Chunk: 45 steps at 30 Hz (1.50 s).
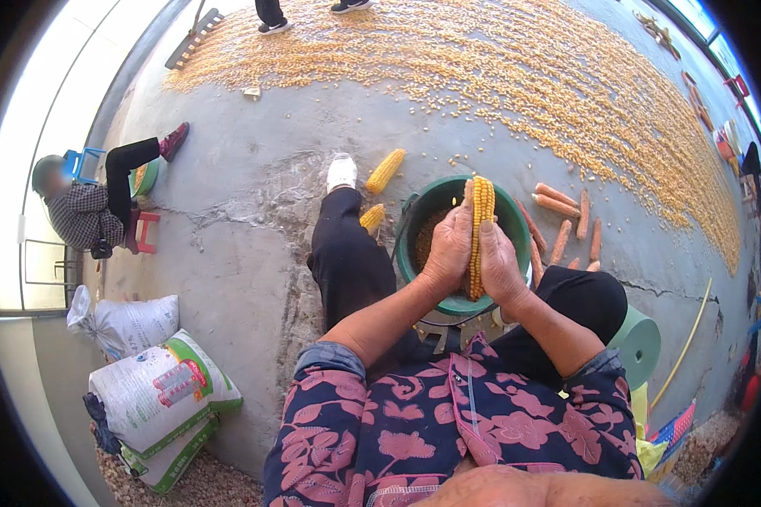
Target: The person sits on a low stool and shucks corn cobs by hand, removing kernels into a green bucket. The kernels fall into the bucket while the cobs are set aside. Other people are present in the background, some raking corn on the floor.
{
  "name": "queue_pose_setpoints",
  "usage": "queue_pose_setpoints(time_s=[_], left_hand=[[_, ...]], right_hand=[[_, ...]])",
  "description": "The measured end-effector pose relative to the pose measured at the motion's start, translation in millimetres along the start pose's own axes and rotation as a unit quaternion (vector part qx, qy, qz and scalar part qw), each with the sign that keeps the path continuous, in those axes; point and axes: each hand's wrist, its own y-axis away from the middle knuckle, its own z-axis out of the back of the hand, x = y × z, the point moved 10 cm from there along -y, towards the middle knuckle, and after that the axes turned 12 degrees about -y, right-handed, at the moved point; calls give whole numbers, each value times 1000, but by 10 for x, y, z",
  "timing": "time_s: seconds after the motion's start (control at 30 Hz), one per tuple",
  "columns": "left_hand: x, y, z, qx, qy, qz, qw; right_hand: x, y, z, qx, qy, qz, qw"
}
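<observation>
My left hand (447,244) and my right hand (502,263) press from both sides on an ear of corn (483,218), held upright in view above a green bucket (517,218). Yellow kernels cover the ear's visible face. Along its upper left edge runs a pale, kernel-free strip; whether this is part of the ear or a separate cob, I cannot tell. A loose kernel (453,201) shows over the bucket. My fingertips are partly hidden behind the ear. The bucket stands between my legs, its inside dark and mostly covered by my hands.
Two unshelled ears (385,171) lie left of the bucket, several bare cobs (561,241) right of it. Corn kernels (545,95) spread across the concrete floor beyond, with a rake (193,39). A seated person (89,212) and stacked sacks (158,393) are at left; a green roll (637,348) at right.
</observation>
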Motion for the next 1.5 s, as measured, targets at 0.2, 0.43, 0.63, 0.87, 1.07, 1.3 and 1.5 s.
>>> queue_pose_setpoints(time_s=[0.2,0.43,0.63,0.87,1.07,1.3,1.5], left_hand=[[46,-12,-5,12,4,-35,999],[15,21,-28,21,-109,-71,991],[-53,30,-44,25,-124,-84,988],[41,29,58,-14,-60,29,998],[-135,77,-182,95,-156,-67,981],[-245,135,-193,88,-147,-71,983],[-111,209,-327,111,-118,-60,985]], right_hand=[[-63,-4,-12,10,-72,-32,997],[49,-7,-2,2,-81,-47,996],[83,-11,18,5,-74,-35,997],[237,-146,126,-18,-92,-16,995],[680,-92,189,-77,91,145,982],[772,-122,246,-100,123,173,972],[432,-339,422,-105,-255,-12,961]])
